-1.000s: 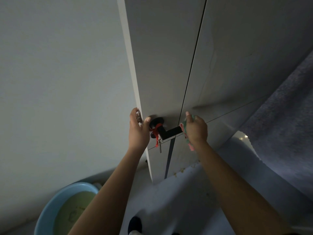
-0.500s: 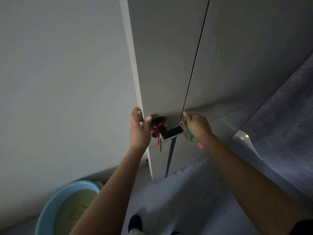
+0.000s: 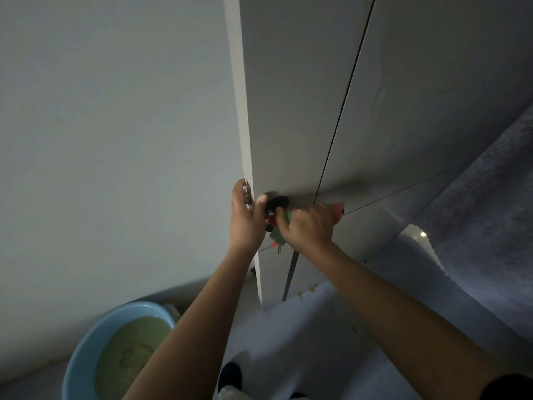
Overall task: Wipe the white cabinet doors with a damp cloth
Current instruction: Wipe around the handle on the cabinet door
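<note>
**Dim corner, white doors: wiping at the handle**

Right hand (image 3: 310,226) grips the green-and-pink cloth (image 3: 281,230), rubbing the black handle (image 3: 277,204). Left hand (image 3: 246,217) clasps the cabinet door (image 3: 288,111) edge, steadying. Basin (image 3: 83,347) of murky water on the floor. Next, likely: broad strokes across the panels.

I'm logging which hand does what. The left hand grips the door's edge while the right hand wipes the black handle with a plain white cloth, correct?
Not quite: the cloth is green and pink, not white. The head view shows the left hand gripping the door edge and the right hand working the cloth over the black handle.
</note>
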`<state>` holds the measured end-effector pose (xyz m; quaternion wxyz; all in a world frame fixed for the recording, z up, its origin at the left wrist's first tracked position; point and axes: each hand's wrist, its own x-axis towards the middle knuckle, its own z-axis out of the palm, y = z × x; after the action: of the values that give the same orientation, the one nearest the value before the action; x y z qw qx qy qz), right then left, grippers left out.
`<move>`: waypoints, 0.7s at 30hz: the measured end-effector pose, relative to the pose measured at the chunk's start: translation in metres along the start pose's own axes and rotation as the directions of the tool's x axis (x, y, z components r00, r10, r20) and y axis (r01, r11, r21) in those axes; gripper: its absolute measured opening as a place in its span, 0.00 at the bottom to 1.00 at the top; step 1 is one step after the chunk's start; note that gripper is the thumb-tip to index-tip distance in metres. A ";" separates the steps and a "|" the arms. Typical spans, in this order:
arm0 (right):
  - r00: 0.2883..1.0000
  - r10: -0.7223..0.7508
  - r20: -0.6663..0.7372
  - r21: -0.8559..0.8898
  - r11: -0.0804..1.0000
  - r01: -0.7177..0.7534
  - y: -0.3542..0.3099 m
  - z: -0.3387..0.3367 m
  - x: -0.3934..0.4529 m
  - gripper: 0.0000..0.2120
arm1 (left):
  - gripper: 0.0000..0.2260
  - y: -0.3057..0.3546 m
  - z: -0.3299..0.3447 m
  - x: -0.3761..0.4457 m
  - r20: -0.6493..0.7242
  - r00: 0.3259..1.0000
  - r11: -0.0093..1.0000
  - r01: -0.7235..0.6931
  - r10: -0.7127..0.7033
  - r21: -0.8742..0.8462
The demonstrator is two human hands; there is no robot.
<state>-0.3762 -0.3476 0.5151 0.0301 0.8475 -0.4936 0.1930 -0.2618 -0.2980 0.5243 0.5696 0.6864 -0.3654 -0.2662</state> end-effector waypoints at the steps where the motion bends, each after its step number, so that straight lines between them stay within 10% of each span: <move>1: 0.997 -0.013 0.079 -0.013 1.000 0.014 0.002 0.001 0.003 0.28 | 0.22 0.000 -0.001 0.000 0.002 1.000 1.000 -0.004 0.004 0.001; 10: 0.971 -0.162 0.177 0.152 0.979 0.136 0.029 0.001 0.012 0.33 | 0.22 0.003 -0.009 -0.002 0.035 0.999 0.999 -0.032 0.030 0.041; 21: 0.981 0.157 0.115 -0.013 0.988 -0.157 0.084 -0.011 0.007 0.30 | 0.22 0.003 -0.011 -0.016 0.084 0.996 0.997 -0.032 0.027 0.067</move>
<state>-0.4479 -0.3941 0.5162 -0.0122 0.8156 -0.5602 0.1445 -0.2636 -0.2794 0.5291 0.5343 0.6882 -0.4076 -0.2733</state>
